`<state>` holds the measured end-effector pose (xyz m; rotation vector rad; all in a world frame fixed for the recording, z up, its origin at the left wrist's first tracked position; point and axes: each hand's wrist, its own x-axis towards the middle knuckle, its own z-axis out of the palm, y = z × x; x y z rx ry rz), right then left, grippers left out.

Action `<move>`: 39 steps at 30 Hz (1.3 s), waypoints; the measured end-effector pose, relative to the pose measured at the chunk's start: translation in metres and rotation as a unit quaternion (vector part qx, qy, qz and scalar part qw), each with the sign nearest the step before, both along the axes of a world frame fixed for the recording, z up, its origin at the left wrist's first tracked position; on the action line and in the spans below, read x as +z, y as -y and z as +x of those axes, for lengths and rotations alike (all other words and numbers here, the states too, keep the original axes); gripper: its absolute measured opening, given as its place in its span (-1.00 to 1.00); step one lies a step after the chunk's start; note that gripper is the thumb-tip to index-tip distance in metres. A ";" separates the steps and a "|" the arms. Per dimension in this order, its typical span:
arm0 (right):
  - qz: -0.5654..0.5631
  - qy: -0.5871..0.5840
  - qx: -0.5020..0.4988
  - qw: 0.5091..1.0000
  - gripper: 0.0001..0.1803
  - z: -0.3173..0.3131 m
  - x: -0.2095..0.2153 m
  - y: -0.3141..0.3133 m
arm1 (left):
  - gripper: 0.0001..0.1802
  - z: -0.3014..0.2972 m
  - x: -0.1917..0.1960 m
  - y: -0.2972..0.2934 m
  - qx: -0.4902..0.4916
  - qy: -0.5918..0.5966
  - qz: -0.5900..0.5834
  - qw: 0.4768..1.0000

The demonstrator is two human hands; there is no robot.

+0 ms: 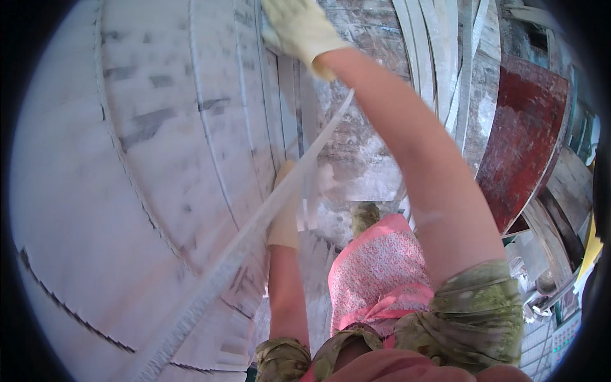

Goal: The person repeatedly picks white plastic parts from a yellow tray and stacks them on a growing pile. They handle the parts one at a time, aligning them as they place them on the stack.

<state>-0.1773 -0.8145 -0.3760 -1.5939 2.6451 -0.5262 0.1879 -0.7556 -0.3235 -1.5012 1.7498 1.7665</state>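
My right hand (300, 28), in a pale yellow glove, reaches to the top edge of the view. It lies over the far ends of long strips, its visible fingers stretched out and its fingertips partly cut off. My left hand (285, 219), in a matching glove, is lower down against the side of a big stack of whitish boards (159, 159); its fingers are hidden. A long, narrow white strip (254, 223) slants across the view from lower left to my right forearm, passing in front of my left glove. Whether either hand touches this strip, I cannot tell.
Several loose pale strips (439, 57) lie along the right side of a stained work surface (363, 146). Beyond them a worn dark-red panel (525, 134) leans, with wooden pieces (554, 242) beneath it. My pink patterned apron (379, 274) is close to the surface.
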 end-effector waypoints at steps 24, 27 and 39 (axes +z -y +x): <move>0.133 0.487 -0.485 0.715 -0.63 0.279 0.103 -0.650 | -0.38 0.002 -0.008 -0.036 0.038 0.080 -0.049 0.995; 0.028 0.526 -0.497 0.690 -0.62 0.298 0.103 -0.710 | -0.37 0.026 -0.009 -0.066 -0.010 0.082 -0.086 0.993; -0.149 0.558 -0.508 0.639 -0.61 0.265 0.212 -0.841 | -0.45 0.171 0.125 -0.299 -0.061 0.147 -0.090 0.983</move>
